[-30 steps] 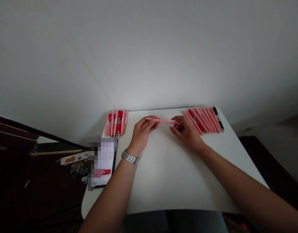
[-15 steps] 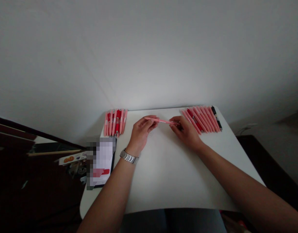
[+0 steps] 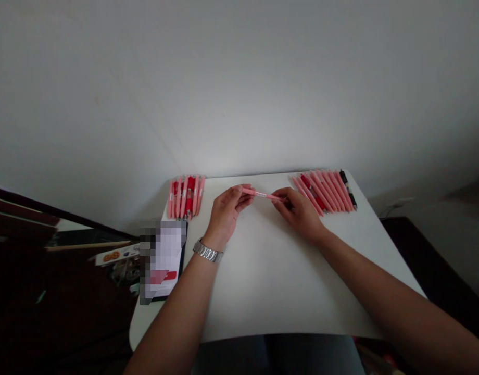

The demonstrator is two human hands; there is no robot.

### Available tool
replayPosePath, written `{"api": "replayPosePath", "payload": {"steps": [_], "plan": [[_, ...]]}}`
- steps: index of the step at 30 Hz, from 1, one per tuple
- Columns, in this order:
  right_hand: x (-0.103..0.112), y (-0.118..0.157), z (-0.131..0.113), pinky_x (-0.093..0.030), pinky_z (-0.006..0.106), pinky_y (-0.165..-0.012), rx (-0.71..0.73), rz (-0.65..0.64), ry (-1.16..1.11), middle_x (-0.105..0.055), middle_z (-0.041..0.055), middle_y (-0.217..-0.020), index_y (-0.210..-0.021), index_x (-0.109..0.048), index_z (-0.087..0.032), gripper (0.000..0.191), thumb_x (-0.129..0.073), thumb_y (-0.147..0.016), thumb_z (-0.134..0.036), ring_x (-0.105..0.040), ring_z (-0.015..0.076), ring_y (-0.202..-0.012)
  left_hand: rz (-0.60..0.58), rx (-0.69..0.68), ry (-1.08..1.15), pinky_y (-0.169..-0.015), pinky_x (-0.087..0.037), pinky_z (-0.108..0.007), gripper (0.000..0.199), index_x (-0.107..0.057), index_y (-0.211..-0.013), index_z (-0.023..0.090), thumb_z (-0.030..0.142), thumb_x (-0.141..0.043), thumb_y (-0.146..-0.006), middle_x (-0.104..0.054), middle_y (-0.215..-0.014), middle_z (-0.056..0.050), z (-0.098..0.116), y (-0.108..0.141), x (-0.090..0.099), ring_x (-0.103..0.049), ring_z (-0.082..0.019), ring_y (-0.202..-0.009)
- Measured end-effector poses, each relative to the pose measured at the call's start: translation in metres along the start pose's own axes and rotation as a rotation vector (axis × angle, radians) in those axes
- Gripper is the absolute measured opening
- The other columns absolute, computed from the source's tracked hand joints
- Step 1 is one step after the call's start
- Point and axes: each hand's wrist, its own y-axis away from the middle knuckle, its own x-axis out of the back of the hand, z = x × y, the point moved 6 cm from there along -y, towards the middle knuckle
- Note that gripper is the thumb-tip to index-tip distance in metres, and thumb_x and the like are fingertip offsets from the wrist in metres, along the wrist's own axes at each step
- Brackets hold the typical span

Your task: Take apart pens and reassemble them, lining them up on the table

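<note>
A pink pen (image 3: 262, 195) is held level above the white table (image 3: 263, 281), its pale label facing up. My left hand (image 3: 227, 208) pinches one end between thumb and fingers. The fingertips of my right hand (image 3: 298, 211) close on its other end, which they partly cover. To the left, a row of pink and red pens (image 3: 185, 195) lies side by side. Beyond my right hand is another row of pink pens (image 3: 325, 190), with a red pen (image 3: 313, 194) among them and a black pen (image 3: 348, 190) at its right end.
A tablet or phone (image 3: 169, 260), partly blurred out, lies at the table's left edge beside my left forearm. A wall (image 3: 239, 94) rises directly behind the table. Assorted items (image 3: 118, 260) sit lower down on the left.
The pen has turned about its length, so its label now faces me. My left fingers have shifted over its left tip. Both hands stay in nearly the same place.
</note>
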Motion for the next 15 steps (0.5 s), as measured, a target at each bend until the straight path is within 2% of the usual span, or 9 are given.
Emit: {"api": "replayPosePath", "payload": {"steps": [9, 15], "plan": [[0.0001, 0.0011, -0.0006, -0.044, 0.029, -0.063, 0.002, -0.024, -0.025, -0.064, 0.0046, -0.085, -0.105, -0.061, -0.019, 0.027, -0.050, -0.102, -0.044, -0.056, 0.0165, -0.071, -0.022, -0.022, -0.021, -0.094, -0.057, -0.032, 0.035, -0.078, -0.098, 0.014, 0.047, -0.074, -0.087, -0.075, -0.112, -0.013, 0.0027, 0.0002, -0.0018, -0.071, -0.019, -0.099], [0.0004, 0.0008, -0.0021, -0.044, 0.029, -0.064, -0.012, -0.040, -0.019, -0.063, 0.0027, -0.078, -0.101, -0.061, -0.019, 0.028, -0.048, -0.103, -0.044, -0.056, 0.0161, -0.069, -0.058, -0.023, -0.038, -0.094, -0.057, -0.031, 0.034, -0.078, -0.103, 0.016, 0.046, -0.072, -0.089, -0.075, -0.116, -0.013, 0.0045, 0.0013, -0.0046, -0.071, -0.019, -0.102]]}}
